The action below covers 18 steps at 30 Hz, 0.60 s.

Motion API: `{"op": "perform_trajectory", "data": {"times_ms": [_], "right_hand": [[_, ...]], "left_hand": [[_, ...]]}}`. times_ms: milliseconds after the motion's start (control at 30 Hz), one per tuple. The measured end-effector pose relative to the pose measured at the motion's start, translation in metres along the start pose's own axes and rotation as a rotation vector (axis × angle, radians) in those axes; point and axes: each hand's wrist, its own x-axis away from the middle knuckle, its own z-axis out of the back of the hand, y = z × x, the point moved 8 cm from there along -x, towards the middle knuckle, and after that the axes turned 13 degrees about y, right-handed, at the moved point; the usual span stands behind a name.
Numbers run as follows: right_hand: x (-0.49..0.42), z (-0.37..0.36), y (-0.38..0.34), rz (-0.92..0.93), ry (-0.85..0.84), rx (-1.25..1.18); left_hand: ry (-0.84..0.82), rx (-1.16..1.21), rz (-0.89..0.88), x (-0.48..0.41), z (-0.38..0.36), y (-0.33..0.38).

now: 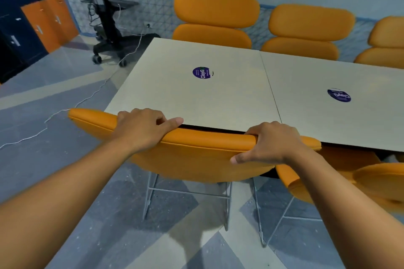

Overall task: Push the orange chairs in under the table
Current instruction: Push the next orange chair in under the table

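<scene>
I see the near orange padded chair with wire legs (196,155), backrest top touching the pale matte table (196,98) edge. Left hand (142,129) and right hand (273,144) both curl over its smooth rounded top, arms extended.

Even, cool indoor light; soft wide-angle view
The pale table (196,98) is evenly lit; the near chair (196,159) casts a faint, soft shadow on the floor (65,137). Lines bend toward the edges, the lockers (13,35) at far left are dark and blocky, and fine detail looks slightly smeared
</scene>
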Motion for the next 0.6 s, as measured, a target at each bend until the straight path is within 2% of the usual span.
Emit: {"op": "perform_trajectory", "data": {"times_ms": [133, 233, 433, 600], "right_hand": [[0.008, 0.004, 0.002, -0.026, 0.124, 0.072], [0.014, 0.002, 0.009, -0.035, 0.125, 0.132], [0.016, 0.002, 0.017, -0.076, 0.091, 0.177], [0.012, 0.003, 0.008, -0.070, 0.159, 0.150]], "left_hand": [[-0.061, -0.055, -0.060, 0.005, -0.005, -0.003], [-0.106, -0.219, -0.156, 0.014, -0.009, -0.005], [0.030, -0.305, -0.182, 0.019, -0.010, -0.005], [0.058, -0.358, -0.213, 0.013, -0.006, -0.016]]}}
